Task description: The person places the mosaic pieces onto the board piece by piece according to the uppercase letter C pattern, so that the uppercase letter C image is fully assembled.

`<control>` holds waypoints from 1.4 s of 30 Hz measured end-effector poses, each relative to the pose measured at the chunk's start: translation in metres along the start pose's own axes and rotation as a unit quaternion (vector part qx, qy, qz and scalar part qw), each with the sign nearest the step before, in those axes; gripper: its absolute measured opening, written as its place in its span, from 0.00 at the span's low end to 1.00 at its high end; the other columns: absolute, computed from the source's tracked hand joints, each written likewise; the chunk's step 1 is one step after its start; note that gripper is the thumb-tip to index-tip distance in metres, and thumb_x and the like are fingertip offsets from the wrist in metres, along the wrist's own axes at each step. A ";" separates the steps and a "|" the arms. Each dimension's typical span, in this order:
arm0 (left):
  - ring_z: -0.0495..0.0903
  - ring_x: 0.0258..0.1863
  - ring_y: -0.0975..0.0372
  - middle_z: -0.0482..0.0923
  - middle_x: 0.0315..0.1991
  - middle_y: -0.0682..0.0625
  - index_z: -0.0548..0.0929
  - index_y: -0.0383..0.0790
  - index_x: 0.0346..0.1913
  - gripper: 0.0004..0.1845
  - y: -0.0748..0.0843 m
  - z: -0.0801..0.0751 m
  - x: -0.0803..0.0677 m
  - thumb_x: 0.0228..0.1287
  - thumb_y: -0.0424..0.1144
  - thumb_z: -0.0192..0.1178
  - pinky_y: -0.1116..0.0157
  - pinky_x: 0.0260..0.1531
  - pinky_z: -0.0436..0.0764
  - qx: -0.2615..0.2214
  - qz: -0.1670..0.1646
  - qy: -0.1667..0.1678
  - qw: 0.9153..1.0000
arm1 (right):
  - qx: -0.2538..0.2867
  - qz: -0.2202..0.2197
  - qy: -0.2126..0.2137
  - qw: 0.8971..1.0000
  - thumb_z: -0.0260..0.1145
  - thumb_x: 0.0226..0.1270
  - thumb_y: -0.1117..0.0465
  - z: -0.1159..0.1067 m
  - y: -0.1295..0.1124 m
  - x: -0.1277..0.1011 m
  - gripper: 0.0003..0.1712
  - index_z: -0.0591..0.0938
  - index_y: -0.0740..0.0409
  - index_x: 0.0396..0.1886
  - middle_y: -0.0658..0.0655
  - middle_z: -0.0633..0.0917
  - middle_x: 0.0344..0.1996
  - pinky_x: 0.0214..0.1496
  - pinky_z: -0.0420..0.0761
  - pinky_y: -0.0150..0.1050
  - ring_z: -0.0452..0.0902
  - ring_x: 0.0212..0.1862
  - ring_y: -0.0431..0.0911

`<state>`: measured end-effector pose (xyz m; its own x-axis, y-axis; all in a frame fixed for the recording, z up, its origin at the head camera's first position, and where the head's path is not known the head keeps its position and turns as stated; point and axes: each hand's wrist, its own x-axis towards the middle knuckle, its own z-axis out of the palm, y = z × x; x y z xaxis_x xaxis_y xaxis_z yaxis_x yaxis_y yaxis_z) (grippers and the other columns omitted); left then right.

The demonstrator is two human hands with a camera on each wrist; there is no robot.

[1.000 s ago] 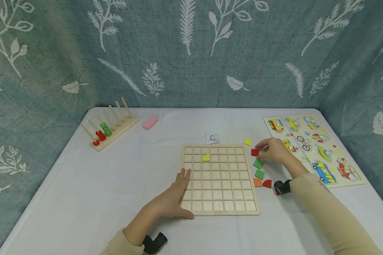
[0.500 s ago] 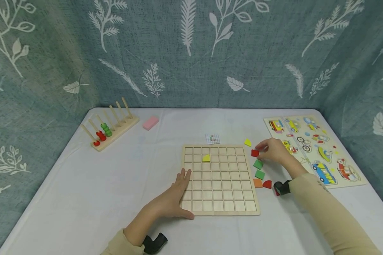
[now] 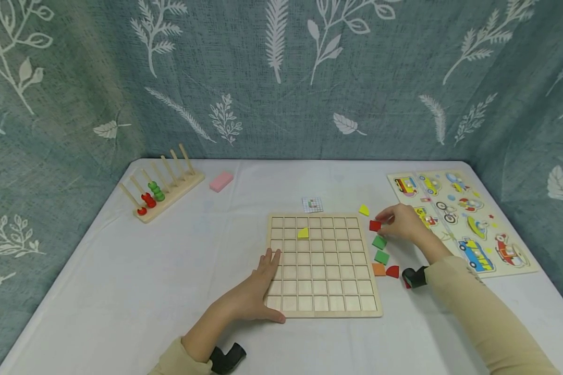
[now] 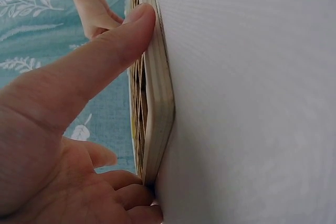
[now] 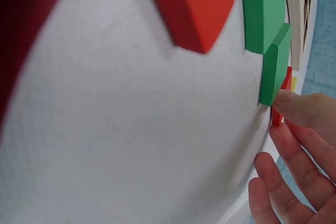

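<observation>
A wooden grid board (image 3: 311, 286) lies flat before me, with a yellow quarter-round tile (image 3: 303, 233) in one of its upper cells. My left hand (image 3: 253, 294) rests at the board's lower left corner, fingers spread along the left side and thumb (image 4: 139, 22) on the near edge. Beyond the board's right side, my right hand (image 3: 402, 225) pinches a red square tile (image 3: 374, 225) between thumb and fingertips. In the right wrist view, a green tile (image 5: 275, 66) sits right beside that thumb.
Two green tiles (image 3: 381, 257), an orange tile (image 3: 379, 269) and red tiles (image 3: 392, 271) lie right of the board. Another yellow tile (image 3: 364, 210) and a pattern card (image 3: 312, 204) lie beyond it. Picture puzzle boards (image 3: 469, 229), a pink block (image 3: 221, 181) and a bead-peg stand (image 3: 169, 198) flank it.
</observation>
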<state>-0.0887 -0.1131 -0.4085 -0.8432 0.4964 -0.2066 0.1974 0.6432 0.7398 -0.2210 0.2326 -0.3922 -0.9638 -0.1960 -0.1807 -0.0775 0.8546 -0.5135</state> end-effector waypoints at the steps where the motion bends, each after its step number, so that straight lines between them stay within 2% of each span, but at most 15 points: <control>1: 0.31 0.69 0.46 0.28 0.70 0.36 0.38 0.35 0.71 0.67 0.000 0.000 0.000 0.34 0.45 0.76 0.46 0.64 0.46 0.000 0.000 0.000 1.000 | 0.000 0.000 0.000 1.000 0.70 0.49 0.67 0.000 0.000 0.000 0.19 0.82 0.67 0.44 0.64 0.82 0.41 0.45 0.75 0.47 0.74 0.43 0.55; 17: 0.31 0.69 0.46 0.28 0.70 0.36 0.37 0.34 0.71 0.67 0.002 -0.001 0.000 0.34 0.45 0.77 0.47 0.64 0.46 -0.005 -0.001 -0.001 1.000 | -0.003 -0.028 0.008 1.000 0.70 0.49 0.66 -0.004 -0.003 -0.004 0.20 0.82 0.67 0.44 0.64 0.82 0.40 0.42 0.75 0.46 0.74 0.40 0.54; 29: 0.31 0.69 0.46 0.29 0.71 0.36 0.37 0.34 0.71 0.67 0.003 -0.001 0.000 0.35 0.44 0.76 0.47 0.64 0.46 -0.005 -0.002 0.000 1.000 | 0.008 -0.045 -0.007 0.999 0.68 0.52 0.66 -0.003 -0.019 -0.003 0.20 0.81 0.67 0.47 0.63 0.81 0.41 0.44 0.75 0.48 0.74 0.45 0.57; 42: 0.31 0.69 0.47 0.29 0.71 0.36 0.37 0.35 0.71 0.68 0.001 0.000 0.000 0.34 0.45 0.77 0.47 0.64 0.45 -0.005 -0.002 0.001 1.000 | 0.018 -0.089 0.000 0.996 0.68 0.53 0.66 0.005 -0.035 0.000 0.18 0.81 0.67 0.45 0.63 0.82 0.41 0.43 0.76 0.47 0.75 0.44 0.56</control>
<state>-0.0885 -0.1124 -0.4072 -0.8445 0.4931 -0.2089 0.1894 0.6398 0.7448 -0.2167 0.1998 -0.3783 -0.9357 -0.3426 -0.0842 -0.2379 0.7889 -0.5667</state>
